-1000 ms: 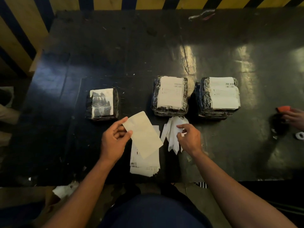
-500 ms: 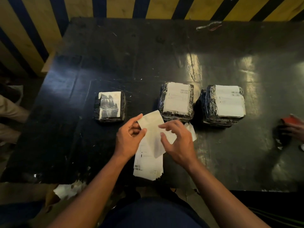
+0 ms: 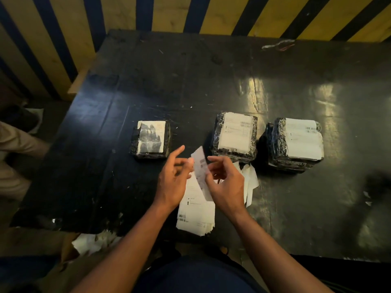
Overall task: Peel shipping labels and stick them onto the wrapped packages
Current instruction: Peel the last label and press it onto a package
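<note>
**Both hands working one label above the stack**

At 6 o'clock, the stack [image 3: 195,210] of labels is lying at the table's [image 3: 105,166] near edge, its bottom corners overhanging slightly. Just above it, the left hand [image 3: 172,180] and right hand [image 3: 227,182] are meeting over a single label [image 3: 201,168], which is now standing nearly edge-on between them; half a second ago it was lying flatter, and a second ago the left hand alone was holding it while the right was reaching toward the backing strips [image 3: 249,182] at 3 o'clock of the hands. The left thumb and fingers are pinching the label's upper part, index finger pointing up; the right fingers are curling round its lower edge, gripping it too.

Farther off, three packages are sitting in a row: the left one [image 3: 150,139] at 11 o'clock with a dark smudged sheet on top, the middle [image 3: 234,136] at 12 just beyond the fingertips, the right [image 3: 296,142] at 2, both already labelled. Open tabletop is stretching wide beyond them to the far edge and to the left; the striped wall [image 3: 127,17] is rising at 12.
</note>
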Tool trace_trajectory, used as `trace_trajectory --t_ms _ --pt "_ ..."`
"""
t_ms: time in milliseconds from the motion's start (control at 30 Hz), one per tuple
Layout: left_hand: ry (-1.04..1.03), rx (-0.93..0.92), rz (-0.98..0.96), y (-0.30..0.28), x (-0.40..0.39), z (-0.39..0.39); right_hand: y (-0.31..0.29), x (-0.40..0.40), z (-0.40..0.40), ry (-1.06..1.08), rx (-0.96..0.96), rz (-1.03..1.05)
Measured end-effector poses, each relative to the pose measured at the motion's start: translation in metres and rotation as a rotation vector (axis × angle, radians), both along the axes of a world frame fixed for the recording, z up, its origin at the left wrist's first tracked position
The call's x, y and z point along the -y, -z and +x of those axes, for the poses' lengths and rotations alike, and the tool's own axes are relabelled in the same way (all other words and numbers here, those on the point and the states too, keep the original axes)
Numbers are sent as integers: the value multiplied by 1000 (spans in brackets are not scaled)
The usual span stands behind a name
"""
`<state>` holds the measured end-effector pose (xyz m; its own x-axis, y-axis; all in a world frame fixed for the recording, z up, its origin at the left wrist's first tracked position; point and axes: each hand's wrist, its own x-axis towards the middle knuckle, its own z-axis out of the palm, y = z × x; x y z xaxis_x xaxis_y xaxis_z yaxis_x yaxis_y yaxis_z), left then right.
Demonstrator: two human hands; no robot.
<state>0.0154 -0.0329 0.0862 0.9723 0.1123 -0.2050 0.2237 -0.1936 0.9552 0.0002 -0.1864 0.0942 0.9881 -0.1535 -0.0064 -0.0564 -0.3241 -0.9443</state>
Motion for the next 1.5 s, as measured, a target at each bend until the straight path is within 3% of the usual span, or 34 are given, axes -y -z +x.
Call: trace_trajectory --t_ms 100,200,367,600,733,1067,1500 --pt "-52 -61 40 1 -11 0 -2 10 9 63 -71 209" --pt "-38 -182 -151 -5 -19 -1 -4 17 15 64 -162 373" --pt "-7 -181 -238 -13 -30 -1 -3 15 22 85 -217 459" --pt "4 -19 -81 -7 -49 10 -5 -1 30 23 -110 168" --pt "31 72 24 -1 -68 22 -1 -14 39 30 -111 125" --pt "66 29 209 13 -124 56 30 -70 77 -49 -17 -178" --pt "116 -117 437 59 -191 158 84 -147 171 -75 -137 -233"
